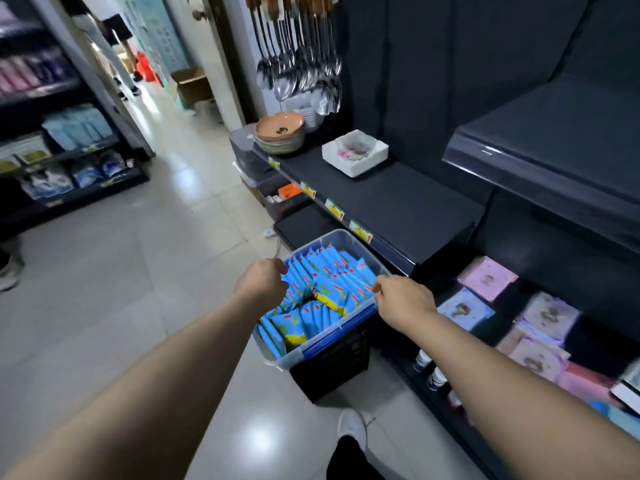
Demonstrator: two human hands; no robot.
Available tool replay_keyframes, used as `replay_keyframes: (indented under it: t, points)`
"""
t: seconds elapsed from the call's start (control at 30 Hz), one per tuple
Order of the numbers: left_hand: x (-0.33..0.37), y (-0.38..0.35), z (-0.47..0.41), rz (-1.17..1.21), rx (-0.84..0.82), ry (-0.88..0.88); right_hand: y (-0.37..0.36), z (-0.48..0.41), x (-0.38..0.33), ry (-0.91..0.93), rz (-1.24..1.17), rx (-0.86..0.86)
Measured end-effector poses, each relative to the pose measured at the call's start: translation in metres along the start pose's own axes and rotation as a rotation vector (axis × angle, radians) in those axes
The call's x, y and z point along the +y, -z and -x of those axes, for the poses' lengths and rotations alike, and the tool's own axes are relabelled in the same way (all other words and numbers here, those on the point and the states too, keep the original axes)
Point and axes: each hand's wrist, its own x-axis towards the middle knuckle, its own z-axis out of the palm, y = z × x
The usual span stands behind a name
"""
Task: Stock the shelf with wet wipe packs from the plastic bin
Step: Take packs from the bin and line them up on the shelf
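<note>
Bin [287, 362] on black crate [332, 372] | left hand [263, 282], right hand [403, 301] fingers [378, 289] grip rim | bowls [280, 129], tray [355, 154] on shelf [398, 202]

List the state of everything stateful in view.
plastic bin, lidless, full, resting on black crate
wet wipe packs, in bin, mostly standing on edge
left hand, grips bin's left rim
right hand, pinches bin's right rim
shelf, no wipe packs on it yet

Bright light is glaring off the floor tiles [258, 441] in front of the plastic bin [277, 362]; shelf goods [549, 317] right of it are blurring, edges bending.
</note>
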Motion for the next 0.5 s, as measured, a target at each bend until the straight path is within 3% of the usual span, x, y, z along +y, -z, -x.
replay_keyframes:
  t: [0.27, 0.5]
  points:
    - [-0.015, -0.032, -0.105, -0.121, -0.226, -0.056, -0.056, -0.094, -0.001, -0.104, -0.027, -0.256]
    - [-0.003, -0.082, -0.16, -0.189, -0.385, -0.075, -0.085, -0.128, 0.013, -0.198, -0.077, -0.269]
